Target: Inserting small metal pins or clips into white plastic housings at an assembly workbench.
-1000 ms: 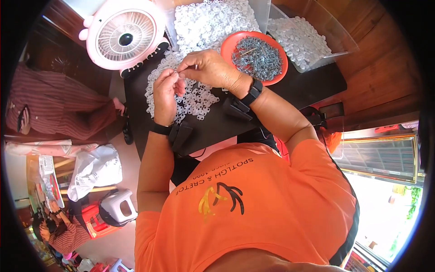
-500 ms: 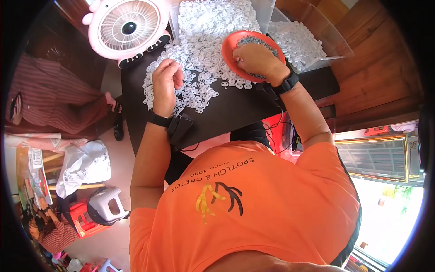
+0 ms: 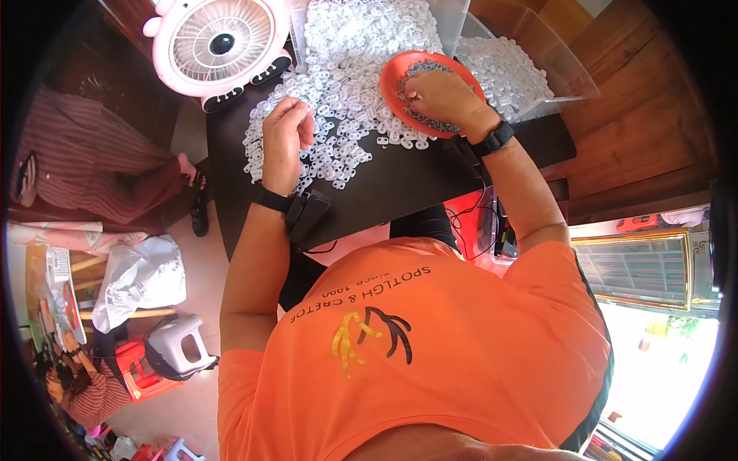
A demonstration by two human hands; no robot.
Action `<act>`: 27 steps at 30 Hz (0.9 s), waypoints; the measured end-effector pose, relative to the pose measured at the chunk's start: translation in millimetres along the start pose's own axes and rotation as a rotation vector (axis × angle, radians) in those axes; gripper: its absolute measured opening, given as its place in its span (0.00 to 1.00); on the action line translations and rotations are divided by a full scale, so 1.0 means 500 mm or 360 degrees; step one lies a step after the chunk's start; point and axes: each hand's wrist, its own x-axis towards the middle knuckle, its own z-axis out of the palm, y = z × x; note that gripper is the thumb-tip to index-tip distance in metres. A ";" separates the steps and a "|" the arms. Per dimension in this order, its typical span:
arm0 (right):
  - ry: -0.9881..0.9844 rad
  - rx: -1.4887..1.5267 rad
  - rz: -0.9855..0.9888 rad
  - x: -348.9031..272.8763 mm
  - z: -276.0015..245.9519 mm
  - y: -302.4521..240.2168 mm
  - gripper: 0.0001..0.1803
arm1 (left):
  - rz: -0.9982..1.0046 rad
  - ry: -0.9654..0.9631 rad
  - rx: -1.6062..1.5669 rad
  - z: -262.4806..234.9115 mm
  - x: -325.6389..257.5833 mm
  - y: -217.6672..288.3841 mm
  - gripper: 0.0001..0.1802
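Observation:
My right hand (image 3: 446, 98) reaches into an orange plate (image 3: 390, 83), its fingers bent down among small grey metal pieces (image 3: 432, 67) that look like screws or nails. What its fingertips grip, if anything, is hidden. My left hand (image 3: 286, 142) is held above the left part of a spread heap of small white plastic pieces with holes (image 3: 346, 92). Its fingers are curled with the thumb pressed against them, and I cannot see what is inside. The plate rests on the right side of the heap, on a dark table (image 3: 369, 196).
Behind the heap, a clear bin (image 3: 450, 23) spills white pieces forward. Another clear tray (image 3: 573, 73) of white pieces stands at the right. A pink fan (image 3: 223, 46) is at the back left. Left of the table are a person in striped clothes (image 3: 92, 161) and stools (image 3: 181, 346).
My right hand has shifted slightly right within the plate, uncovering more of the grey pieces. My left hand is nearly still, its curled fingers little changed.

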 end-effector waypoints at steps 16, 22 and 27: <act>0.0351 0.0003 0.0137 -0.002 0.007 0.026 0.11 | -0.0014 -0.0024 -0.0007 0.005 -0.004 0.000 0.10; 0.0497 -0.0303 0.0007 -0.002 0.005 0.026 0.13 | -0.0021 -0.0055 0.0003 0.004 -0.003 0.002 0.10; 0.0551 -0.0046 0.0154 0.002 -0.008 0.022 0.10 | -0.0034 -0.0073 0.0005 0.006 -0.006 0.005 0.10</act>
